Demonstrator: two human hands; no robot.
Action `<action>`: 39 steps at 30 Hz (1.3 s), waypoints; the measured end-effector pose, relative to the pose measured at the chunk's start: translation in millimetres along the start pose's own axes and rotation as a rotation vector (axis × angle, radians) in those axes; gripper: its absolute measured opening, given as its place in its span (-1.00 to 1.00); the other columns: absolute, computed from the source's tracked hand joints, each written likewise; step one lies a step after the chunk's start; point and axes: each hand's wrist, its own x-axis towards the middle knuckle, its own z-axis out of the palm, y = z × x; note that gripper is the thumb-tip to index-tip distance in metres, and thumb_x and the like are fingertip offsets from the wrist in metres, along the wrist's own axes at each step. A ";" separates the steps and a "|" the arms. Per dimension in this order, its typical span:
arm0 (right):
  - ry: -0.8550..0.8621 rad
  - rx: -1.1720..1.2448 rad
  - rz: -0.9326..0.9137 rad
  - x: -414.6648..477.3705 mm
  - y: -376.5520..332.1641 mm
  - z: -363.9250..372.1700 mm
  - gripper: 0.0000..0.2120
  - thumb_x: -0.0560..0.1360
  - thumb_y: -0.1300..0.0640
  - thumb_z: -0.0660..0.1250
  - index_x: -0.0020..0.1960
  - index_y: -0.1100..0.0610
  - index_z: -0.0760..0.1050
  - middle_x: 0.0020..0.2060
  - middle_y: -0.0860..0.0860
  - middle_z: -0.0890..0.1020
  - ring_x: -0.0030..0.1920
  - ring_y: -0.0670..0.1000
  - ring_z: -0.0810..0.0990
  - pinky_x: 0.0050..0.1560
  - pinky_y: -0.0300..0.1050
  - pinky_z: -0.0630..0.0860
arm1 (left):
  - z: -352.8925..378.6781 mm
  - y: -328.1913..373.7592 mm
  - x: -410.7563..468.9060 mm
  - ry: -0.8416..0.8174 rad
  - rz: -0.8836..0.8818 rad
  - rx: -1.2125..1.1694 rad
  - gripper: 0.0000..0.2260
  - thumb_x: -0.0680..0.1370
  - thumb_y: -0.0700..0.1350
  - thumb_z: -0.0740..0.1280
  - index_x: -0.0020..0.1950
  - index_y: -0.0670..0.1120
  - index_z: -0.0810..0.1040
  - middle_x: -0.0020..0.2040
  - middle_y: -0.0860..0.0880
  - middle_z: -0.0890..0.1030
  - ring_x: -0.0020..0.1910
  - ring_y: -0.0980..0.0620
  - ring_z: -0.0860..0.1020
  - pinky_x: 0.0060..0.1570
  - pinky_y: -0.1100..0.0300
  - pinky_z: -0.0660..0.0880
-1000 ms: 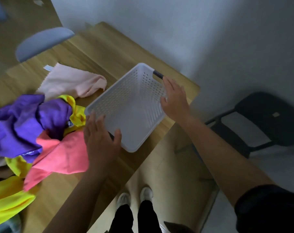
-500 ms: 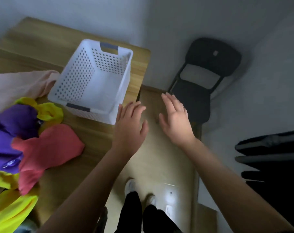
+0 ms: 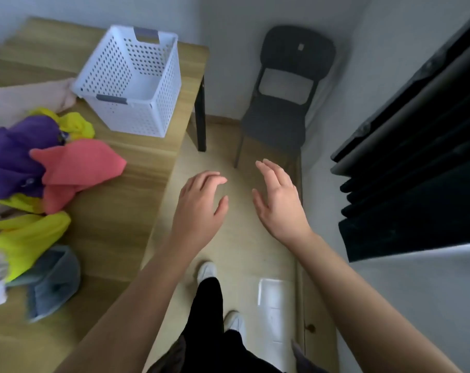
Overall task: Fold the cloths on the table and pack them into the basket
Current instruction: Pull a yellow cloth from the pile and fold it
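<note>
- The white basket (image 3: 133,84) stands upright and empty at the far corner of the counter (image 3: 115,219).
- Unfolded cloths (image 3: 40,168) are heaped just beside it.
- Left hand (image 3: 198,208) and right hand (image 3: 278,201) hover off the counter's edge, fingers relaxed, holding nothing.

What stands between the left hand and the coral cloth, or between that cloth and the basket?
Nothing visible. The left hand hangs beyond the table edge, empty; only bare table lies between it and the coral cloth. Bare wood also separates cloth and basket, whose top is open.
</note>
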 end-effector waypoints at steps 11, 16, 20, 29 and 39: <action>0.081 -0.002 0.074 -121.4 -41.0 0.0 -0.51 0.51 0.10 0.17 0.42 0.18 0.30 0.38 0.12 0.37 0.38 0.15 0.35 0.27 0.17 0.39 | -34.8 13.4 -100.3 -0.028 0.136 -0.025 -0.68 0.47 -0.03 0.17 0.13 -0.13 0.52 0.16 -0.06 0.52 0.20 -0.01 0.43 0.20 0.13 0.35; 0.119 -0.023 0.131 -180.0 -84.8 24.2 -0.52 0.51 0.10 0.18 0.42 0.17 0.31 0.38 0.12 0.37 0.38 0.14 0.35 0.26 0.16 0.41 | -63.5 -7.8 -155.8 -0.088 0.225 -0.031 -0.69 0.48 -0.03 0.18 0.12 -0.13 0.53 0.16 -0.07 0.52 0.19 -0.03 0.46 0.19 0.16 0.34; 0.122 -0.006 0.177 -223.8 -137.4 50.2 -0.54 0.54 0.13 0.23 0.43 0.16 0.30 0.40 0.09 0.35 0.40 0.11 0.32 0.30 0.08 0.37 | -105.7 -38.6 -203.0 -0.131 0.252 -0.019 -0.69 0.49 -0.02 0.17 0.12 -0.13 0.53 0.16 -0.06 0.51 0.19 -0.03 0.47 0.17 0.18 0.33; 0.133 0.017 0.134 -260.7 -199.5 77.0 -0.55 0.55 0.11 0.21 0.41 0.19 0.31 0.36 0.12 0.39 0.37 0.14 0.35 0.29 0.08 0.38 | -153.6 -68.2 -252.8 -0.107 0.242 -0.037 -0.70 0.49 -0.02 0.16 0.10 -0.14 0.52 0.16 -0.06 0.51 0.17 -0.05 0.47 0.15 0.03 0.44; 0.055 -0.013 0.097 -276.1 -230.9 100.1 -0.55 0.55 0.10 0.22 0.41 0.17 0.32 0.36 0.10 0.40 0.31 0.15 0.40 0.23 0.09 0.42 | -175.9 -95.8 -283.1 -0.062 0.214 -0.033 -0.73 0.48 -0.05 0.20 0.07 -0.14 0.54 0.14 -0.06 0.51 0.17 0.00 0.45 0.17 0.20 0.34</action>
